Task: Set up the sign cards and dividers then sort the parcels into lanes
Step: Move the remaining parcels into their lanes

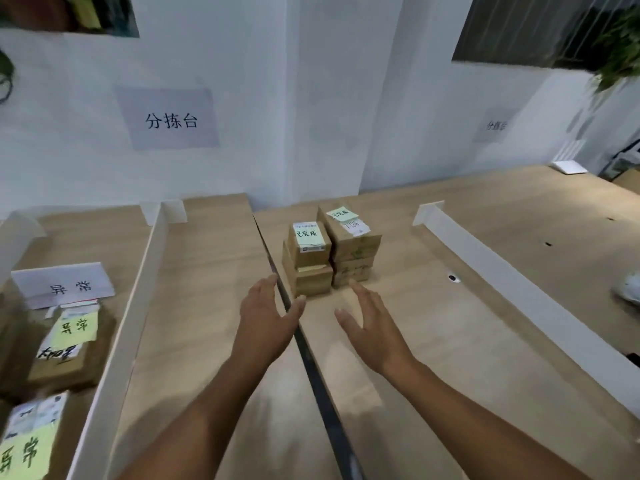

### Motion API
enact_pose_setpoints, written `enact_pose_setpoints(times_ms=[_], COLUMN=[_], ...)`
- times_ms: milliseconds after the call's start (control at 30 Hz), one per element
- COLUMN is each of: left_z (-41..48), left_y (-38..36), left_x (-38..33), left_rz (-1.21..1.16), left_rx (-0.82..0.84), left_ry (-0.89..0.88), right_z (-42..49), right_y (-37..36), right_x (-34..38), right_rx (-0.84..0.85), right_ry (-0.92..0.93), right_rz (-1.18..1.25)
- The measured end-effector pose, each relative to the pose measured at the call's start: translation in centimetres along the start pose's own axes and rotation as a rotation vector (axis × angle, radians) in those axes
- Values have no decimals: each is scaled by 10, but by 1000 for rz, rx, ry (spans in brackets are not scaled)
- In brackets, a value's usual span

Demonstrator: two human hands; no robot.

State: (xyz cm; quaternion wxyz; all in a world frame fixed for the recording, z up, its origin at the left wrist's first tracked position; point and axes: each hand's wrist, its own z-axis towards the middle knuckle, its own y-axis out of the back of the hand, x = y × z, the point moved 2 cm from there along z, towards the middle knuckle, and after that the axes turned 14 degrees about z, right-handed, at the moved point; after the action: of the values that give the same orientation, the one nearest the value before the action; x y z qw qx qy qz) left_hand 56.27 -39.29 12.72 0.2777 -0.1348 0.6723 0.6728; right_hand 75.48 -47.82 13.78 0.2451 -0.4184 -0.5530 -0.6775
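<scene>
Several brown cardboard parcels (332,251) stand in two stacks in the middle lane, each top box with a pale green note. My left hand (268,315) and my right hand (369,318) hover just in front of the stacks, fingers straight, holding nothing. A white divider (138,299) runs along the left of the lane and another white divider (512,285) along the right. In the left lane a white sign card (64,284) stands behind more parcels (64,355) with yellow notes.
A dark seam (311,368) between two wooden tabletops runs under my left hand. A paper sign (169,119) hangs on the white wall behind. A small dark hole (453,278) sits in the right tabletop, and a white object (628,289) lies at the right edge.
</scene>
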Motion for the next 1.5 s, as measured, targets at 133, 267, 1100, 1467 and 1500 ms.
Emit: enact_pose_setpoints(times_ms=[133, 267, 1100, 1467, 1500], left_z=[80, 159, 128, -128, -154], left_y=[-39, -75, -41, 128, 138], left_x=[0, 9, 15, 44, 48], left_rz=[-56, -84, -464, -326, -315], left_rx=[44, 62, -9, -373, -400], left_ry=[62, 139, 311, 259, 284], right_z=[86, 165, 175, -22, -44], right_y=[-19, -42, -68, -109, -115], right_x=[-26, -55, -14, 114, 124], right_rx=[52, 61, 32, 349, 377], right_ry=[-36, -79, 121, 514, 515], right_rz=[37, 66, 263, 478, 497])
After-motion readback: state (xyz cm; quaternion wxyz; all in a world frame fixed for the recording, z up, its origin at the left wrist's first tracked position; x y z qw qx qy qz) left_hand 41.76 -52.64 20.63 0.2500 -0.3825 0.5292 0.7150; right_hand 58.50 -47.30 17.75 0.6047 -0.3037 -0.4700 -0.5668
